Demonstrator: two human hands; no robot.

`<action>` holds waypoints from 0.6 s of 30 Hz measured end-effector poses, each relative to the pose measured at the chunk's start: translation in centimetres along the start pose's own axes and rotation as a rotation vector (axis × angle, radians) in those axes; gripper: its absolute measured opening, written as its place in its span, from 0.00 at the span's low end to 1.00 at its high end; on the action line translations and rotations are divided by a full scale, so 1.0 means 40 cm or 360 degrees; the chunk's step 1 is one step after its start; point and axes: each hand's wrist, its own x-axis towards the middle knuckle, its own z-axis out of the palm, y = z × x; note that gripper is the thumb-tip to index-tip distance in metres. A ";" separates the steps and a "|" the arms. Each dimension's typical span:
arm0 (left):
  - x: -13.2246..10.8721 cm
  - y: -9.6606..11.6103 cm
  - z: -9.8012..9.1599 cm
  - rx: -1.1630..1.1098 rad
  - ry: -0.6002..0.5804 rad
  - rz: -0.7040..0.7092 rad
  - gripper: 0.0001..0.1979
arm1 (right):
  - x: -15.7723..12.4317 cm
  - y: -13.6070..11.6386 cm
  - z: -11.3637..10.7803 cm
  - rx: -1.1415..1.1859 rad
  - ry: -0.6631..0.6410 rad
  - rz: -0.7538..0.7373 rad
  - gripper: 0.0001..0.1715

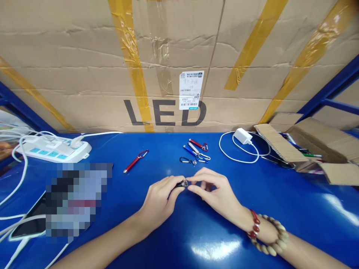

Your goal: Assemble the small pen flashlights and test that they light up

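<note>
My left hand (161, 195) is closed around a small black flashlight (179, 184), pinched between thumb and fingers. Its silver end (185, 183) points right, and the rest of the body is hidden in the hand. Close to that end is my right hand (214, 186), its thumb and forefinger curved with a small gap between them. I cannot tell whether the forefinger touches the flashlight. Beyond the hands lie a black carabiner clip (185, 160), a tiny metal piece (194, 162), a blue flashlight (190, 150), a silver one (193, 147) and a red one (195, 143).
Another red flashlight (131, 164) with a clip lies left of the group. A power strip (84, 151), cables and a blurred-out flat object (81, 198) occupy the left. At right are a white charger (242, 136) and an open carton (340, 168). A large cardboard box (98, 93) stands behind.
</note>
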 end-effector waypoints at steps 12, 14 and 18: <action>0.002 0.007 -0.013 0.0038 -0.0316 -0.0002 0.11 | 0.003 0.021 -0.002 0.0033 0.0002 -0.0166 0.08; 0.001 0.007 -0.013 0.0038 -0.0384 -0.0027 0.11 | 0.002 0.022 -0.004 0.0052 -0.0050 -0.0173 0.08; 0.003 0.008 -0.016 -0.0017 -0.0495 -0.0105 0.09 | 0.004 0.024 -0.008 0.0101 -0.0122 -0.0085 0.11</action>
